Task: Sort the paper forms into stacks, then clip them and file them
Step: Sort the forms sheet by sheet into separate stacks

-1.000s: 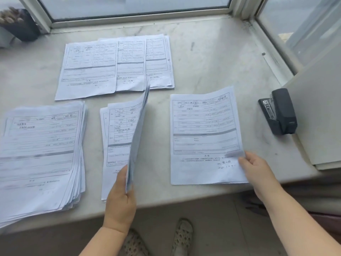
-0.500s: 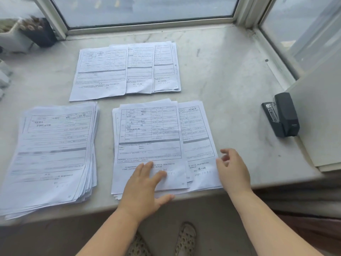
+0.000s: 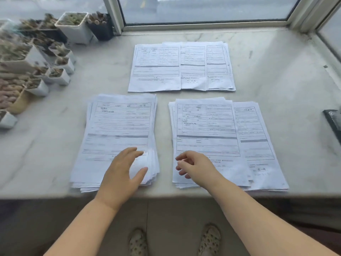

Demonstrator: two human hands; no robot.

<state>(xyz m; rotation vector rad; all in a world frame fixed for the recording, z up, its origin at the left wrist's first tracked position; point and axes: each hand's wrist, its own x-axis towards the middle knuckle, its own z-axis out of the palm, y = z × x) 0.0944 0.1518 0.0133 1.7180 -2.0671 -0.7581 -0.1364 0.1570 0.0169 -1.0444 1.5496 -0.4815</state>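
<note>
both hands (image 3: 123, 170) over form stacks (image 3: 120, 126)

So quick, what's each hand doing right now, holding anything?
Left hand: open, fingers spread over the near corner of the thick stack, gripping nothing.
Right hand: open, fingers loosely curled above the middle stack, holding nothing.

Marble sill (image 3: 276, 74) w/ window (image 3: 203, 8), potted plants (image 3: 72, 26) left.

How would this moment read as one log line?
left hand open on thick stack | right hand loosely curled over right stack | stapler untouched
</note>
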